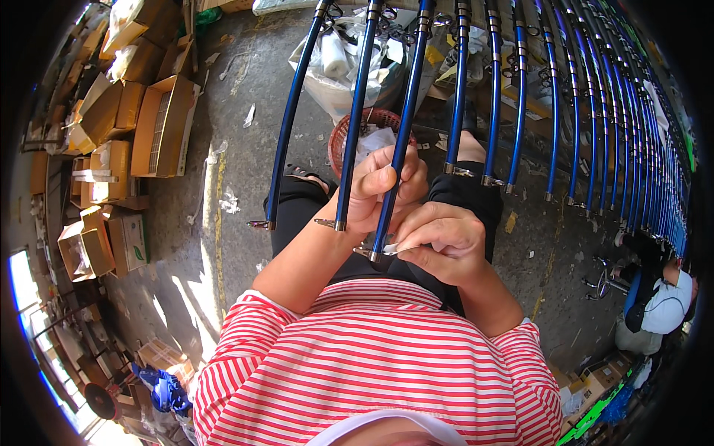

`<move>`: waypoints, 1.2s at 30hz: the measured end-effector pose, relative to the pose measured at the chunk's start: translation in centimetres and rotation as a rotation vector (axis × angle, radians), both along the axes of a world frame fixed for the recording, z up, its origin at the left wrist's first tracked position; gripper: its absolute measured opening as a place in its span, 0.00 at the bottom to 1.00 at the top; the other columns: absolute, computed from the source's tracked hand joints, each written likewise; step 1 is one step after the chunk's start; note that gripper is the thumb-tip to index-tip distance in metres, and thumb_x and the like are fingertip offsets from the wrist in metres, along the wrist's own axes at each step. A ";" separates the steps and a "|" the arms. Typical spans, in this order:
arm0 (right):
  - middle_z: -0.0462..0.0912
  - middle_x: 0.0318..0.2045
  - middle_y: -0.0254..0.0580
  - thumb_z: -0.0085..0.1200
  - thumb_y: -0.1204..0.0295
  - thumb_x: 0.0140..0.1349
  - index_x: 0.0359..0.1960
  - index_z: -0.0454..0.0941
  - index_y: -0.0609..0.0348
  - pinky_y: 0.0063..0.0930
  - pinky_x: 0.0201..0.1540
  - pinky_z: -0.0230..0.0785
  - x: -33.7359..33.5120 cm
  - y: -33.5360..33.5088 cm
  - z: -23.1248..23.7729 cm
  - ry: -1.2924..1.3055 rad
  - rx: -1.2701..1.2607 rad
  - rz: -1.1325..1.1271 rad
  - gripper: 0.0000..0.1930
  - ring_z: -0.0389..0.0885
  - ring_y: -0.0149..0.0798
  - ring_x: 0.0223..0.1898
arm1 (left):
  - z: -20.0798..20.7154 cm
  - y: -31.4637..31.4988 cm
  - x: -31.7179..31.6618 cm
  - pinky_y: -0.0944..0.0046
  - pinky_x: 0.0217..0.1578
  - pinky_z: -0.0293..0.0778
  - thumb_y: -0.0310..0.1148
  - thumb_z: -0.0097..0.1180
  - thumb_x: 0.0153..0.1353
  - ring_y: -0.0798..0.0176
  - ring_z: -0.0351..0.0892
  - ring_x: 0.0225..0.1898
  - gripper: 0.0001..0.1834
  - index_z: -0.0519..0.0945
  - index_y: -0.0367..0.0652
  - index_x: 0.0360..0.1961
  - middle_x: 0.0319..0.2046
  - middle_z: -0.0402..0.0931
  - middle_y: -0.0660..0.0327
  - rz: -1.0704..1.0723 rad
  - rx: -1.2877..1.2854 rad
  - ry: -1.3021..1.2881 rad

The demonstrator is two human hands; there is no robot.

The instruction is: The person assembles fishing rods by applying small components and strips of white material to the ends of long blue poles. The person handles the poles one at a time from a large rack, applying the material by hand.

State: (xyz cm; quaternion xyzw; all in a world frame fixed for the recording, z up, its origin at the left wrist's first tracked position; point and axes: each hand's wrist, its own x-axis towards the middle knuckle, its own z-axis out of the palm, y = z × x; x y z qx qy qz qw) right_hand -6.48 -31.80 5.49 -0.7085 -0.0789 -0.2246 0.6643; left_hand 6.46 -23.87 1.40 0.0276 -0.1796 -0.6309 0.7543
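Note:
A row of glossy blue fishing rods (pixel 294 111) hangs in front of me, each with a silver end cap and many with a small metal guide near the lower end. My left hand (pixel 387 182) is closed around one blue fishing rod (pixel 408 100), its thumb lying across the shaft. Beside that rod's lower end, my right hand (pixel 446 241) pinches a small white piece (pixel 390 249), perhaps cloth or paper, against the rod near its guide. Another rod (pixel 362 89) passes just left of my left hand, its guide (pixel 325 222) near my wrist.
A red plastic basket (pixel 338 145) with white scraps stands beyond my hands, before a large bag of waste (pixel 320 82). Cardboard boxes (pixel 163 126) are stacked at the left. More rods (pixel 595 111) line the right, where another person (pixel 662 305) sits.

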 end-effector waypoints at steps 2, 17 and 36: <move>0.80 0.28 0.44 0.61 0.83 0.47 0.27 0.78 0.65 0.24 0.32 0.73 0.0 0.0 0.0 -0.004 -0.002 -0.002 0.06 0.81 0.38 0.30 | 0.0 0.0 0.0 0.75 0.15 0.57 0.42 0.64 0.52 0.74 0.59 0.18 0.19 0.66 0.44 0.27 0.19 0.63 0.66 0.005 0.025 -0.030; 0.79 0.29 0.47 0.60 0.82 0.49 0.26 0.77 0.66 0.30 0.38 0.75 -0.9 -0.7 0.0 -0.066 0.083 -0.172 0.04 0.82 0.46 0.36 | 0.2 -0.7 0.8 0.76 0.15 0.50 0.61 0.44 0.59 0.76 0.54 0.18 0.27 0.68 0.45 0.26 0.20 0.59 0.68 0.013 0.176 0.007; 0.80 0.29 0.46 0.61 0.84 0.48 0.27 0.77 0.65 0.26 0.38 0.73 -3.9 -2.6 -0.9 -0.060 0.123 -0.233 0.06 0.82 0.40 0.34 | -0.4 -1.7 -1.7 0.77 0.18 0.58 0.34 0.53 0.60 0.79 0.60 0.19 0.15 0.75 0.37 0.45 0.30 0.73 0.63 -0.065 0.087 0.012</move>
